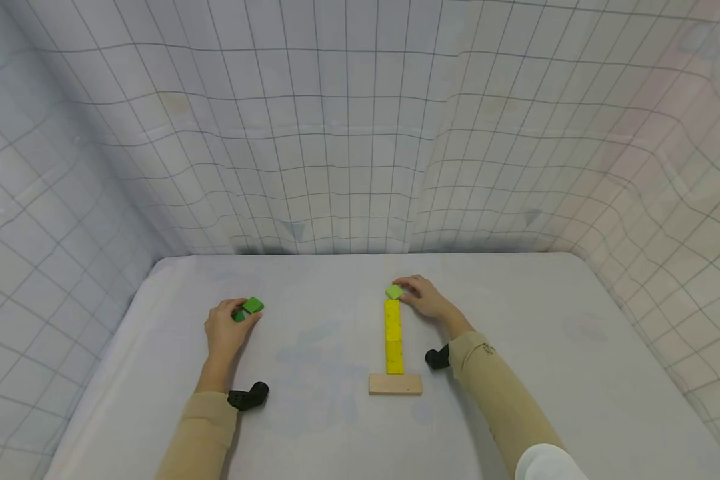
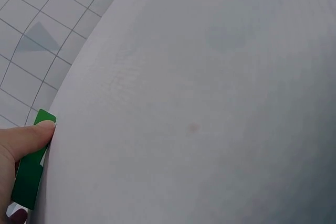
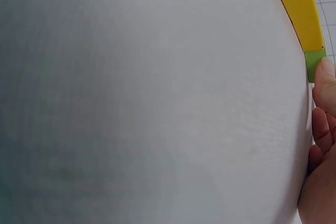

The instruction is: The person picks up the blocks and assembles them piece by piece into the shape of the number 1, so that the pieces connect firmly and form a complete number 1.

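Observation:
My right hand [image 1: 423, 298] pinches a light green block [image 1: 394, 291] at the far end of a line of two yellow blocks [image 1: 393, 327]. In the right wrist view, the thumb [image 3: 326, 74] lies on the light green block [image 3: 314, 65], which meets the yellow block's [image 3: 300, 11] end. Over on the left side of the table, my left hand [image 1: 225, 330] holds green blocks between thumb and fingers: a brighter one [image 1: 253, 305] and a darker one [image 1: 239, 315] partly hidden by the hand. The left wrist view shows the thumb [image 2: 31, 139] along the green blocks [image 2: 27, 184].
A plain wooden block [image 1: 395, 385] lies crosswise at the near end of the yellow line. All of this is on a white-covered table [image 1: 324, 427]. Grid-patterned cloth [image 1: 348, 153] hangs behind and at both sides. A white round object [image 1: 546, 463] shows at the bottom right.

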Action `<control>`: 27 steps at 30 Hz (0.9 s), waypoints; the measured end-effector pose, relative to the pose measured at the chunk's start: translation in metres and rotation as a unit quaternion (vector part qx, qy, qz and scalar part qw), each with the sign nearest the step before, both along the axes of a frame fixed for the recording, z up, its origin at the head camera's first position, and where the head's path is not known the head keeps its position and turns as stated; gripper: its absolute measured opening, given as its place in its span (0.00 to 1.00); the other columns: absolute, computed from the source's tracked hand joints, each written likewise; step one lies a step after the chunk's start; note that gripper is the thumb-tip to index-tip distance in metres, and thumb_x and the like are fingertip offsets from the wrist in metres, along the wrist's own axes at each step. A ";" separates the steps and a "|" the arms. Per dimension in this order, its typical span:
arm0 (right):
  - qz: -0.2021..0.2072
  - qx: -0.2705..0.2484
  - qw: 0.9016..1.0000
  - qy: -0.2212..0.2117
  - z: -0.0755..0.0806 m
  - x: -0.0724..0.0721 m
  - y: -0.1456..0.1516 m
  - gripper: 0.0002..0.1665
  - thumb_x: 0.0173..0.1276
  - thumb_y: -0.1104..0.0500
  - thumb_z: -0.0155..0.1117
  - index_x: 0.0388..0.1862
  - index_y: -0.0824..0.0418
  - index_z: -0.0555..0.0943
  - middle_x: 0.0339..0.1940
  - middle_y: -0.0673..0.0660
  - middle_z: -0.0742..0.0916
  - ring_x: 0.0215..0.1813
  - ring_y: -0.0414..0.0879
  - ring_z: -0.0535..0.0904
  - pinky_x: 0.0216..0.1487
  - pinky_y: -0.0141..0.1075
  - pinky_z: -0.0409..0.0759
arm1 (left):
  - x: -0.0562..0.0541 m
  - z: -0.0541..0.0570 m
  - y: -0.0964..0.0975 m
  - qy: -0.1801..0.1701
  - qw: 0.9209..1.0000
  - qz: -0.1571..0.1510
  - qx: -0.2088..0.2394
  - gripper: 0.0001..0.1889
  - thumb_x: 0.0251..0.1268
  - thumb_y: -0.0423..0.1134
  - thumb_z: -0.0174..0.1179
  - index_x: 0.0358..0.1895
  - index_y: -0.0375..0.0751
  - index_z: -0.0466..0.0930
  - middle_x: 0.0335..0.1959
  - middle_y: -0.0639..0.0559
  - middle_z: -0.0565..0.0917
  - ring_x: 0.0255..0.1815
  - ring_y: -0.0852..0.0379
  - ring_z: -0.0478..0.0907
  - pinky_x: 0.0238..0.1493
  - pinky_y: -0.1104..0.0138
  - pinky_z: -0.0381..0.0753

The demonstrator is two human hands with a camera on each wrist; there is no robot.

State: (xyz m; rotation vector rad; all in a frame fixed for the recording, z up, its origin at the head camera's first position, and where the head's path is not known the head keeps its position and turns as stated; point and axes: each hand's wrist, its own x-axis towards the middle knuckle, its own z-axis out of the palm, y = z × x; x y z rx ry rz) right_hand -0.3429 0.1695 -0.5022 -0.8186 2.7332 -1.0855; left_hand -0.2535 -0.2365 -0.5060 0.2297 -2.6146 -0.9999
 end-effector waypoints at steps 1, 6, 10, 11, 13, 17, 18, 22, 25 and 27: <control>-0.001 0.000 1.000 -0.001 0.000 0.000 0.000 0.21 0.67 0.61 0.55 0.59 0.62 0.71 0.54 0.63 0.75 0.53 0.55 0.69 0.56 0.49 0.66 | 0.000 0.000 0.000 0.000 1.000 0.001 0.001 0.23 0.54 0.39 0.65 0.52 0.31 0.74 0.52 0.33 0.74 0.53 0.37 0.65 0.53 0.44 0.58; -0.006 0.002 1.000 -0.006 0.001 0.000 -0.001 0.21 0.67 0.60 0.55 0.59 0.62 0.71 0.54 0.63 0.75 0.54 0.55 0.69 0.57 0.48 0.66 | -0.003 0.001 0.001 0.015 1.000 -0.001 0.025 0.23 0.53 0.38 0.66 0.52 0.31 0.74 0.50 0.34 0.75 0.51 0.38 0.68 0.53 0.47 0.60; -0.007 0.004 1.000 -0.005 0.000 -0.001 -0.002 0.21 0.67 0.60 0.55 0.59 0.62 0.71 0.54 0.62 0.75 0.54 0.55 0.69 0.57 0.48 0.66 | -0.008 0.006 0.007 0.034 0.998 -0.020 0.047 0.23 0.52 0.36 0.66 0.51 0.31 0.75 0.50 0.34 0.76 0.52 0.39 0.69 0.53 0.48 0.62; -0.007 0.004 1.000 -0.004 -0.001 -0.002 -0.002 0.21 0.67 0.61 0.55 0.59 0.62 0.71 0.54 0.62 0.75 0.54 0.55 0.69 0.57 0.48 0.65 | -0.010 0.007 0.010 0.037 0.998 -0.026 0.052 0.23 0.52 0.36 0.66 0.51 0.30 0.75 0.50 0.34 0.76 0.52 0.39 0.69 0.54 0.48 0.62; -0.008 0.004 1.000 -0.007 -0.001 -0.002 -0.002 0.21 0.67 0.60 0.55 0.59 0.62 0.71 0.54 0.62 0.75 0.54 0.54 0.69 0.57 0.48 0.65 | -0.014 0.010 0.015 0.041 0.997 -0.035 0.057 0.23 0.51 0.36 0.67 0.50 0.30 0.75 0.49 0.34 0.76 0.52 0.40 0.69 0.54 0.49 0.62; -0.007 0.007 1.000 -0.003 -0.002 -0.003 -0.002 0.22 0.68 0.60 0.55 0.60 0.62 0.71 0.54 0.62 0.75 0.54 0.54 0.69 0.57 0.48 0.66 | -0.022 0.013 0.029 0.039 0.996 -0.053 0.061 0.23 0.51 0.37 0.67 0.50 0.30 0.76 0.50 0.35 0.76 0.51 0.40 0.69 0.53 0.50 0.64; -0.007 0.008 1.000 -0.003 -0.002 -0.003 -0.003 0.22 0.68 0.60 0.54 0.60 0.62 0.71 0.54 0.62 0.75 0.53 0.54 0.69 0.57 0.48 0.66 | -0.024 0.013 0.033 0.036 0.996 -0.059 0.060 0.23 0.51 0.37 0.67 0.51 0.31 0.76 0.50 0.35 0.76 0.51 0.40 0.69 0.53 0.50 0.64; -0.010 0.008 1.000 -0.006 0.000 -0.002 -0.003 0.22 0.68 0.60 0.54 0.60 0.62 0.71 0.55 0.62 0.74 0.54 0.55 0.69 0.57 0.48 0.65 | -0.031 0.013 0.048 0.018 0.994 -0.088 0.060 0.23 0.52 0.39 0.67 0.52 0.32 0.76 0.52 0.37 0.76 0.53 0.41 0.69 0.53 0.50 0.66; -0.010 0.007 1.000 -0.008 0.001 -0.002 -0.003 0.22 0.68 0.60 0.54 0.60 0.63 0.71 0.55 0.63 0.74 0.54 0.55 0.68 0.57 0.49 0.65 | -0.036 0.014 0.060 0.015 0.991 -0.111 0.066 0.23 0.51 0.38 0.67 0.52 0.32 0.76 0.52 0.37 0.76 0.52 0.40 0.69 0.53 0.50 0.66; -0.011 0.005 1.000 -0.009 0.001 -0.001 -0.003 0.21 0.68 0.61 0.54 0.60 0.63 0.71 0.55 0.63 0.74 0.54 0.55 0.68 0.57 0.49 0.66 | -0.040 0.013 0.068 0.015 0.990 -0.124 0.069 0.23 0.50 0.37 0.68 0.51 0.32 0.76 0.51 0.37 0.77 0.52 0.41 0.70 0.52 0.50 0.67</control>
